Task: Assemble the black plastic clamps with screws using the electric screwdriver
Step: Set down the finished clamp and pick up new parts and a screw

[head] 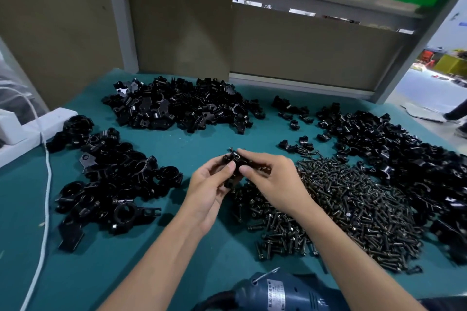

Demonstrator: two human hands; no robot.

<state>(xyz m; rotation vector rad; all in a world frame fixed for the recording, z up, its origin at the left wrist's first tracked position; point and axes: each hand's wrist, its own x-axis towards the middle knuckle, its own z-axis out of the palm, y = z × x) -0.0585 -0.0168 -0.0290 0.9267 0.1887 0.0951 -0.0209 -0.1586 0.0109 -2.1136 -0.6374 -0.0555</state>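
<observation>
Left edge: 1 white cable [46, 184] runs down the green mat [177, 247], 1 white block [25, 129] beside it.
Black parts sit in 3 big heaps plus a small scatter; single pieces too many to count:
- left heap [108, 179]: ring-shaped clamp bodies, glossy
- back heap [177, 106]: flatter pieces with half-round cut-outs
- scatter [294, 111] right of the back heap
- right heap [404, 166]: small saddle-shaped pieces, runs to the frame edge

1 clamp [235, 161] in work, mid-frame, held above the mat between both hands. Glossy black, mostly covered by fingers. What shows runs roughly far-to-near. 1 screw head [231, 150] sticks out at its far end, pointing up and away.
Left hand [209, 184]: thumb and fingers curled round the clamp from the left.
Right hand [275, 179]: thumb and forefinger pinch it from the right.
1 heap of dark screws [341, 209] with washers, between the hands and the right heap, under the right forearm.
1 electric screwdriver [278, 293], blue body, lies at the near edge, long axis roughly left-right. Untouched. Bit end not visible.
</observation>
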